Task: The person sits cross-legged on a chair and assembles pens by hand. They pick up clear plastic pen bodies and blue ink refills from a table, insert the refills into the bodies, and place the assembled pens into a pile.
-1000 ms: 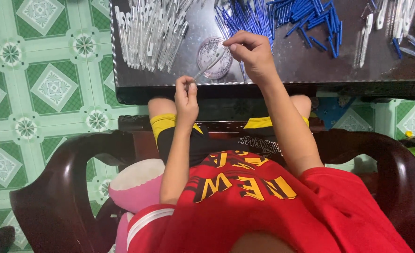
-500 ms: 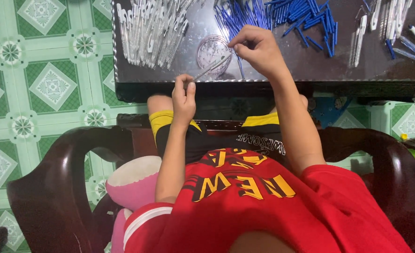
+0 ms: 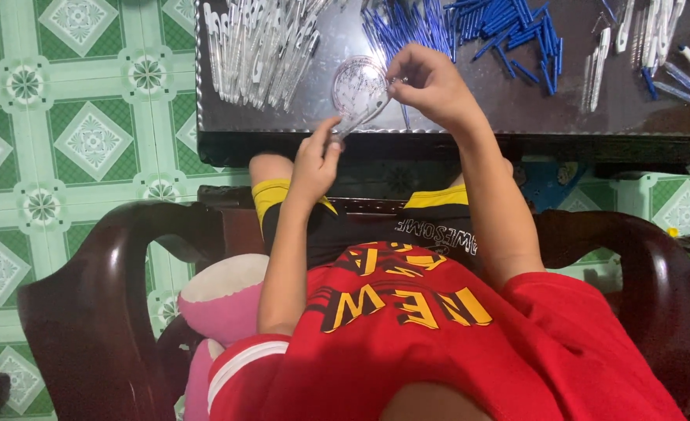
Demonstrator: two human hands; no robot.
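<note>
The left hand [image 3: 314, 160] pinches the lower end of a clear pen tube [image 3: 350, 125], fingers closed. The right hand [image 3: 430, 82] grips something small, perhaps its tip, near the bench [image 3: 516, 109] front edge.

A home used for piecework is shown. Green patterned floor tiles [image 3: 80, 140] fill the left of the frame, a dark wooden armchair [image 3: 95, 312] and a pink plush toy [image 3: 224, 300] are seen below, while pen parts [image 3: 259, 43] are heaped on a dark table [image 3: 469, 117] along the top.
</note>
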